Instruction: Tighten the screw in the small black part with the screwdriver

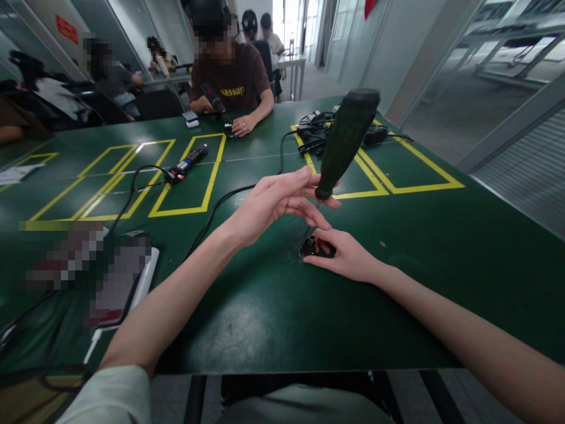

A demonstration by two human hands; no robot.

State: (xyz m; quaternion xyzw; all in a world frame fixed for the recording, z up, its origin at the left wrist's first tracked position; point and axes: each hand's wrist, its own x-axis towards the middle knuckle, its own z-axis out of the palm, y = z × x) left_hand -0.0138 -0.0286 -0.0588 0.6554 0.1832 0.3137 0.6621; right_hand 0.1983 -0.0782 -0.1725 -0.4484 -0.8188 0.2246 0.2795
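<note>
A screwdriver (346, 141) with a thick dark green handle leans up and to the right, its handle slightly blurred. My left hand (276, 203) has its fingers loosely around the handle's lower end and the shaft; the exact contact is partly hidden. The thin shaft runs down to a small black part (308, 246) on the table. Thumb and fingers of my right hand (346, 253) pinch this part from the right, hiding some of it. A short cylindrical piece sticks up from the part beside the shaft.
The green table (265, 318) carries yellow tape outlines. Black cables and adapters (315, 126) lie at the back right. Further left is a corded black tool (189, 162). Two phone-like devices, one being a phone (126, 277), lie near my left forearm. A person (238, 76) sits opposite.
</note>
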